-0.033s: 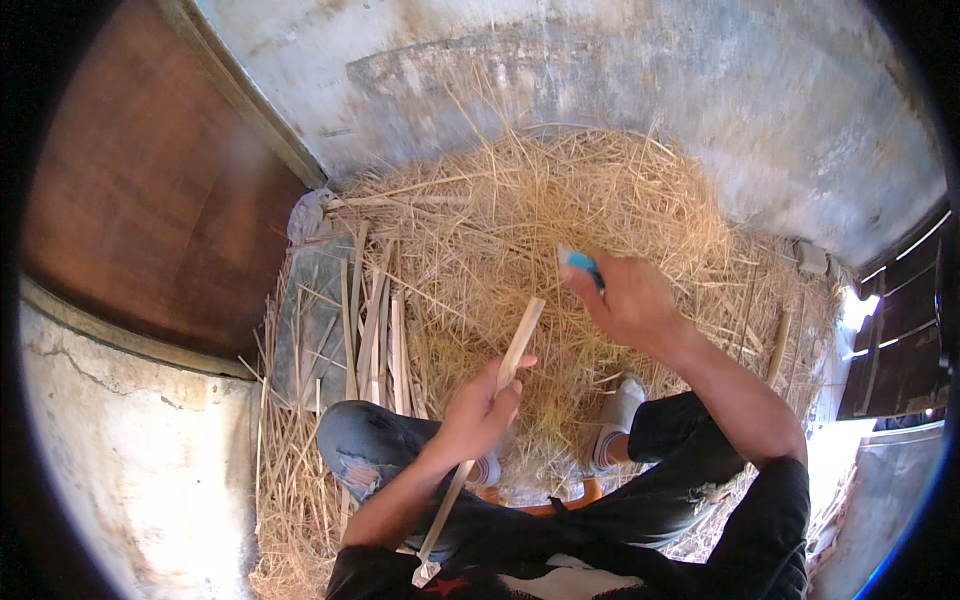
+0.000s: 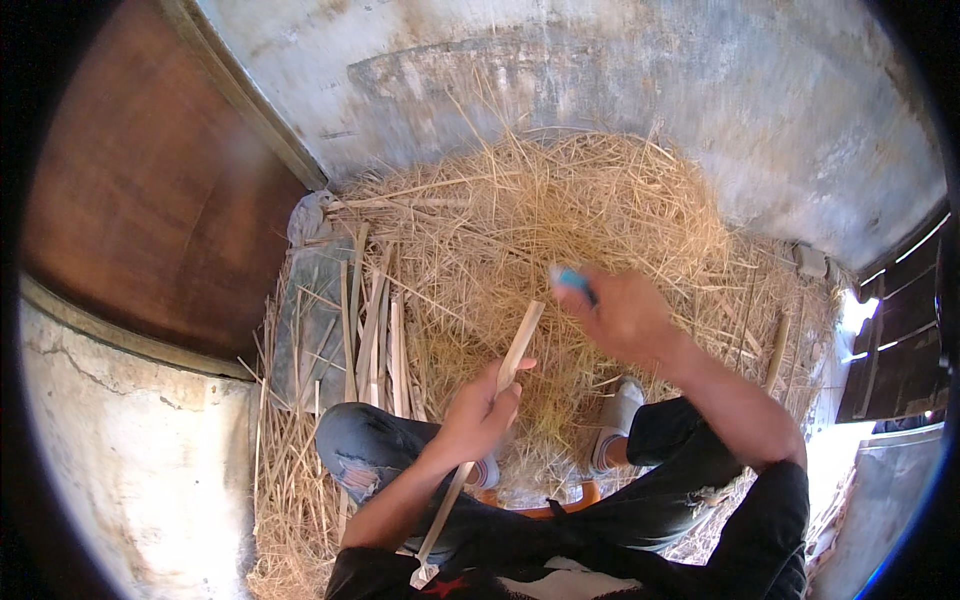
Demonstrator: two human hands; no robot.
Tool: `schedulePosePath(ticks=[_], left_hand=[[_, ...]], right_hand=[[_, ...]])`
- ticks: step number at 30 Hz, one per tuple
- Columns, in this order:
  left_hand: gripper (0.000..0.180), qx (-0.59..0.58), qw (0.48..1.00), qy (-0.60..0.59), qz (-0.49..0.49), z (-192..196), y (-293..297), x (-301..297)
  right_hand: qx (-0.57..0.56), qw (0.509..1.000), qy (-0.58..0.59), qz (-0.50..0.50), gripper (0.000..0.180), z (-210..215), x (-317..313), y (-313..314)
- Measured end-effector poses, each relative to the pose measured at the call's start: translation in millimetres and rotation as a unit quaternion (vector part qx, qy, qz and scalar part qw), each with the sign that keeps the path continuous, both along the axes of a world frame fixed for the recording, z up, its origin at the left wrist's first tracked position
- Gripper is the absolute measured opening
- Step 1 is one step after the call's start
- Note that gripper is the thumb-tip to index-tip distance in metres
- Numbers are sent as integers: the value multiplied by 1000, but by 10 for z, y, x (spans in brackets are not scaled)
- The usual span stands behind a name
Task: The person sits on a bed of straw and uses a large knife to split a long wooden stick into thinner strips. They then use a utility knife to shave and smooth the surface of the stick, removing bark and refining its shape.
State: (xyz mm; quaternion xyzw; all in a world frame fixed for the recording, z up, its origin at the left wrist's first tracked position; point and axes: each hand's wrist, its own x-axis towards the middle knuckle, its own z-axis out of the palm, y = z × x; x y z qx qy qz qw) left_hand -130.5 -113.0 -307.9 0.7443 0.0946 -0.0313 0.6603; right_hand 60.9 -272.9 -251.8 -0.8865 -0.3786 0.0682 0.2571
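Observation:
My left hand point(image 2: 483, 411) is closed around a flat pale bamboo strip point(image 2: 521, 347). The strip slants from near my shirt up to a squared end beyond my fingers. My right hand point(image 2: 628, 318), smeared by motion, grips what looks like a blue utility knife point(image 2: 573, 281). Its pale tip points left, slightly above and apart from the strip's upper end. My fingers hide most of the handle. Below my hands, a thick heap of straw-like shavings point(image 2: 600, 190) covers the floor.
More strips point(image 2: 374, 340) lie in a row left of my left knee, beside a grey-green slab point(image 2: 305, 335). A crumpled plastic bag point(image 2: 306, 217) sits in the corner near a brown panel point(image 2: 150, 190). A worn wall point(image 2: 600, 70) rises behind the heap.
My right hand has shifted a little down and left with the utility knife, closer to the strip's upper end. My left hand and the strip stay almost unchanged.

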Motion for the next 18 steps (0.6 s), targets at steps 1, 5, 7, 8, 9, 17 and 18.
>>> schedulePosePath(ticks=[1, 5, 7, 8, 9, 17, 18], left_hand=[[34, 6, 1000, 14, -6, -45, -1, 43], [37, 32, 998, 52, -1, -55, 52, 54], [37, 8, 998, 59, 0, 24, 56, 29], [36, -23, 998, 61, -2, 73, 55, 26], [36, -54, 997, 64, -4, 100, 54, 28], [41, -36, 997, 61, 8, -57, 44, 8], [42, -53, 996, 67, 8, 6, 49, 15]], right_hand=[[-20, 999, -13, 43, 49, -31, -131, -38], [-60, 992, -18, 108, 50, -153, -472, -6], [-30, 998, -5, 61, 52, -140, -247, -14], [4, 1000, -1, 29, 53, -118, -38, -44], [37, 999, 3, -2, 54, -102, 72, -56], [-30, 999, 40, 0, 56, -104, 74, -71], [-21, 995, 85, -50, 58, 54, 258, -79]])
